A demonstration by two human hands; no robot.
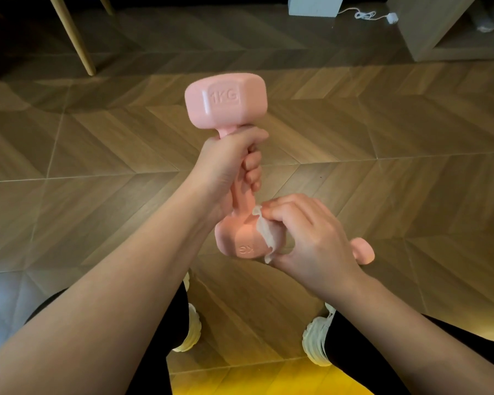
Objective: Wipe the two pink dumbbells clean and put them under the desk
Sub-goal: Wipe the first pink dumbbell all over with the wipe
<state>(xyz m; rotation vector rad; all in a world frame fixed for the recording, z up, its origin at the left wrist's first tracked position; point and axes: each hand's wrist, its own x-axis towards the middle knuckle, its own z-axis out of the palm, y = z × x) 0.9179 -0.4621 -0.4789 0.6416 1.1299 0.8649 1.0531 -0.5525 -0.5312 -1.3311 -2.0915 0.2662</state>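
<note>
Herringbone wood floor (382, 138) fills the frame, with wooden legs (72, 32) at the upper left and pale furniture (428, 32) at the upper right. At the centre, the left hand (228, 163) holds a pink dumbbell (226, 101) off the floor, its grip wrapped tight round the handle, the head marked 1KG pointing up. The right hand (305, 232) has its grip pinched on a white wipe (264, 232), pressed against the lower head. A second dumbbell (364, 250) shows only as a pink end just right of that hand, seemingly lying on the floor. By my reading, wiping of the first is under way. Whether the second has been cleaned cannot be told. Neither sits under a counter yet, so both placements are left to do.
</note>
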